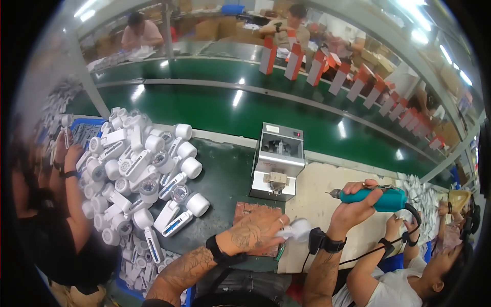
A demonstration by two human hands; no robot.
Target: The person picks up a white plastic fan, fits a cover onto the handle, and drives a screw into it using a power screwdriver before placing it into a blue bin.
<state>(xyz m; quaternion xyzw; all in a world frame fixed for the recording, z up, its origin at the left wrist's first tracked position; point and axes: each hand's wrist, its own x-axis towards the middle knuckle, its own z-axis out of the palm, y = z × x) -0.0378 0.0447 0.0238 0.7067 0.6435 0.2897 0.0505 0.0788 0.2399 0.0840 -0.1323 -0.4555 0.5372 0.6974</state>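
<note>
My left hand [253,233], a dark band on its wrist, is closed on a white plastic unit with a round head [299,229], partly hidden and slightly blurred. Beneath that hand lies a reddish-brown pad [244,211] on the bench. My right hand [355,207] grips a teal electric screwdriver [386,198], raised above the bench with its bit toward the left. A dark cable hangs from the tool's rear end. Between the hands and farther back stands a silver screw feeder [279,166].
White plastic units [138,163] are heaped on the left, with more in a blue bin [120,284] below. A green conveyor [204,105] runs behind the bench. Red-and-white boxes [317,66] stand beyond it. Co-workers sit close on both sides; a person's arm [371,256] is near my right arm.
</note>
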